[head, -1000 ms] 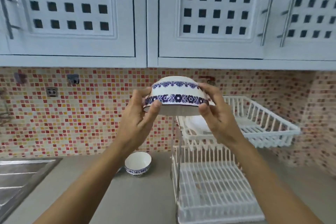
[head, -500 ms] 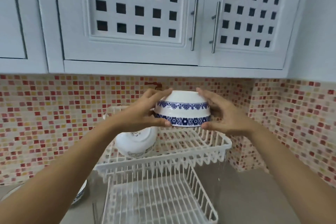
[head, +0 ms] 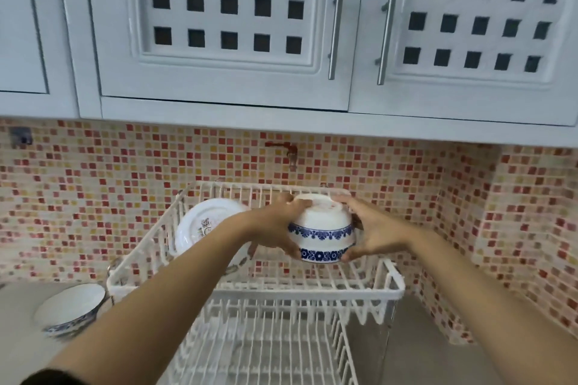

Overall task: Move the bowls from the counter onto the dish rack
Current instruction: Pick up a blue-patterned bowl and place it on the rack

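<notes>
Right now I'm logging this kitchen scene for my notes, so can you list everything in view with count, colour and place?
held bowl: 1, white with blue floral bands, upside down over the rack's upper tier
leaning dish: 1, white with a small mark, on edge at the upper tier's left
counter bowl: 1, white with blue pattern, upright, left of the rack
dish rack: 1, white, two tiers, on the counter against the wall
counter: 1, grey
backsplash: 1, red, yellow and cream mosaic tile
cabinets: pale blue-grey doors with square cut-outs and metal bar handles, overhead
left hand: 1, gripping the held bowl's left side
right hand: 1, gripping its right side
</notes>
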